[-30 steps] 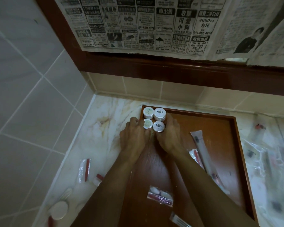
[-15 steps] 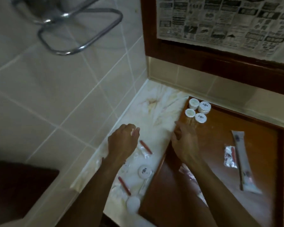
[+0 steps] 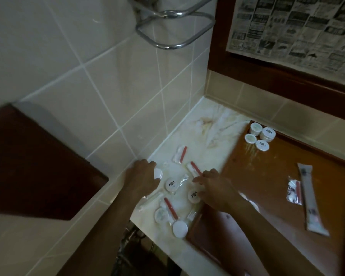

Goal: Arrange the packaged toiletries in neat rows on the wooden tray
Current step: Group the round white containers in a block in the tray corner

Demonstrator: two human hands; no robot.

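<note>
The wooden tray [image 3: 267, 176] lies on the marble counter at the right. Several small white round containers [image 3: 260, 136] stand grouped in its far left corner. A long sachet [image 3: 311, 198] and a small clear packet [image 3: 295, 191] lie further right on it. Left of the tray, loose items are scattered on the counter. My left hand [image 3: 143, 178] curls its fingers on a white round container [image 3: 158, 173] by the wall. My right hand [image 3: 217, 188] reaches with stretched fingers, its thumb touching a logo-topped container [image 3: 194, 195].
More round containers [image 3: 172, 184] [image 3: 180, 229] and red-striped packets [image 3: 180, 155] [image 3: 170, 208] lie on the counter [image 3: 207, 132]. The tiled wall [image 3: 108, 96] borders it on the left, with a chrome rail [image 3: 173, 28] above. The counter's front edge is close to the nearest items.
Both hands left the grouped containers on the tray and moved to the loose items on the counter left of it. The view turned left.
</note>
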